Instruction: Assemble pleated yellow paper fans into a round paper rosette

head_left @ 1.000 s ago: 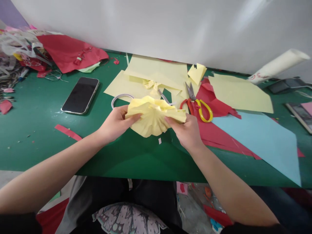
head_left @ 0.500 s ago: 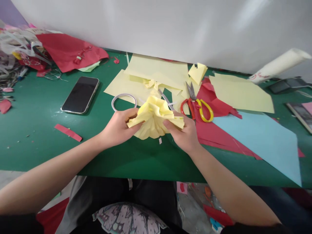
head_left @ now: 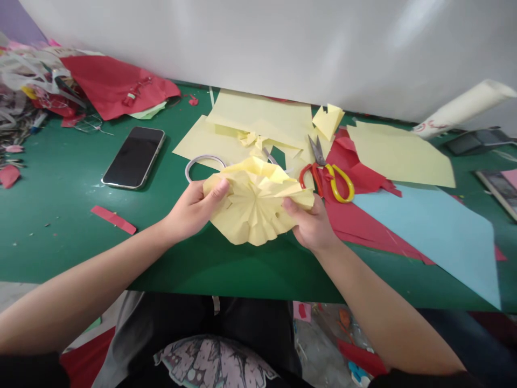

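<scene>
Between my hands, above the front of the green table, is a pleated yellow paper rosette (head_left: pixel 254 207) with creases fanning out from its middle. My left hand (head_left: pixel 194 207) grips its left rim, thumb on the face and fingers hidden behind. At the right rim my right hand (head_left: pixel 313 223) pinches the paper the same way. Scissors (head_left: pixel 323 167) with one red and one yellow handle lie just beyond my right hand, blades partly apart. A roll of tape (head_left: pixel 189 164) rests behind my left hand, partly covered by the rosette.
Yellow paper sheets (head_left: pixel 258 116) lie at the back. To the right are red paper (head_left: pixel 351 221), a blue sheet (head_left: pixel 440 231) and a white paper roll (head_left: pixel 464 110). A phone (head_left: pixel 134 157) and a red strip (head_left: pixel 113 219) lie left. Piled scraps (head_left: pixel 44 91) fill the far left corner.
The yellow paper has opened out from a bunched shape into a flatter, wider round whose creased face shows. My hands have moved slightly apart, both still holding its edges.
</scene>
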Motion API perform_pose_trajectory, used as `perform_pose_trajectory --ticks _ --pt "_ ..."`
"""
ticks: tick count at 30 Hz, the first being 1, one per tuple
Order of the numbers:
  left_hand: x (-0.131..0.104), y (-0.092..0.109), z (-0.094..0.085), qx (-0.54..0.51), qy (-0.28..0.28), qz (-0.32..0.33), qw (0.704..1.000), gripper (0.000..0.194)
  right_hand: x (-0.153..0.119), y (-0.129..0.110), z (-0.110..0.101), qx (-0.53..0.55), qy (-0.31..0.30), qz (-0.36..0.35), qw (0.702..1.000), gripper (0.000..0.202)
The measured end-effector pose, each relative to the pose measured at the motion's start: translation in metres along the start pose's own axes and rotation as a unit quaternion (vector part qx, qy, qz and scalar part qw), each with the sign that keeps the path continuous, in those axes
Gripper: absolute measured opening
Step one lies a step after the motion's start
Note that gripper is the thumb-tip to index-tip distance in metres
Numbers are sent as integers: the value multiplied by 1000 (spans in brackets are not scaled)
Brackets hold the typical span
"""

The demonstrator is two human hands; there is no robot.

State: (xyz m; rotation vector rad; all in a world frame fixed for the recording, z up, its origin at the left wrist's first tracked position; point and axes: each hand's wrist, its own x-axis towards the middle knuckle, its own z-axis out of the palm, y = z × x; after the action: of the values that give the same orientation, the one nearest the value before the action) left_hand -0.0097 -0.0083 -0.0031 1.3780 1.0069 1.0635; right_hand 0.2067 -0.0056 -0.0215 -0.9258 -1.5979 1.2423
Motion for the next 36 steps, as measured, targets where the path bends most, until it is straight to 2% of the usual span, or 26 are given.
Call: perform_pose_trajectory --ticks 5,10,14,19,24,28,32,34,36 --pt "-1 1 0 -98 -15 -47 994 35 0 -7 2 38 6 38 999 17" --pt "-1 9 2 -186 -57 -107 975 32 3 -10 3 66 15 55 996 19" --pt "0 12 2 -210 -44 -149 965 32 3 -11 3 72 9 86 994 25" --pt "0 11 0 -239 -56 -147 958 31 3 -16 6 127 28 118 985 27" --pt "1 10 0 -240 -69 -135 959 29 4 -21 7 139 18 120 983 28" --pt "2 7 1 -173 -56 -108 977 30 5 -16 5 93 35 80 992 31" --pt "1 6 1 6 10 3 1000 28 4 -10 4 -36 97 4 995 28" --pt "-2 8 2 142 52 60 987 25 3 -11 6 -112 140 -30 983 22" --pt "-4 10 3 256 78 106 958 22 1 -16 9 -186 171 -81 964 16"
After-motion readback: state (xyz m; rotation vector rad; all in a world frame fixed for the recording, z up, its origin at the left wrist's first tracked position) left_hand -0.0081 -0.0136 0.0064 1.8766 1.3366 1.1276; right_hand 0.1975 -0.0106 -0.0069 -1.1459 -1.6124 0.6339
